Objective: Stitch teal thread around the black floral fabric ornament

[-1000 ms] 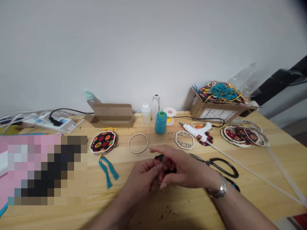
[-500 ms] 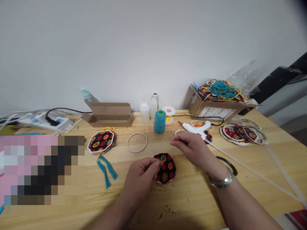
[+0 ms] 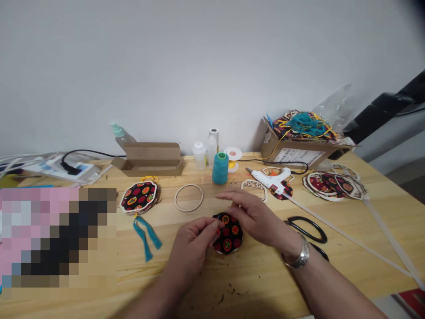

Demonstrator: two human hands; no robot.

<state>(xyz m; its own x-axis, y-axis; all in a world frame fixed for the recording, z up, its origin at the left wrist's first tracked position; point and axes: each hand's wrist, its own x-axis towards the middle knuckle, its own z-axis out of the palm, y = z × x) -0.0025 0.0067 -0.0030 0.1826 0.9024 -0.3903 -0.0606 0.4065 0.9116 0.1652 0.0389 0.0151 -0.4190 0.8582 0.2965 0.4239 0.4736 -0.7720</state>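
A round pad of black fabric with red dots and orange flowers (image 3: 227,241) lies on the wooden table between my hands. My left hand (image 3: 195,246) is closed in a pinch over the pad's left edge; whatever sits between thumb and forefinger is too small to make out. Fingers stretched out and apart, my right hand (image 3: 254,217) hovers over the pad's upper right side. A thin yellow thread (image 3: 231,179) runs near the teal thread cone (image 3: 220,169). Black-handled scissors (image 3: 310,228) lie right of my right hand, partly hidden by its wrist.
A wooden ring (image 3: 188,198) and a stack of framed fabric pieces with a teal tassel (image 3: 139,197) lie left. Behind stand an open cardboard box (image 3: 152,166) and bottles (image 3: 199,155). A white glue gun (image 3: 270,180) and a filled carton (image 3: 299,153) are right.
My right hand has come down and left toward the pad, and its pinch has opened into stretched fingers. The left hand keeps its pinch. More of the scissors and a wooden lattice frame now show.
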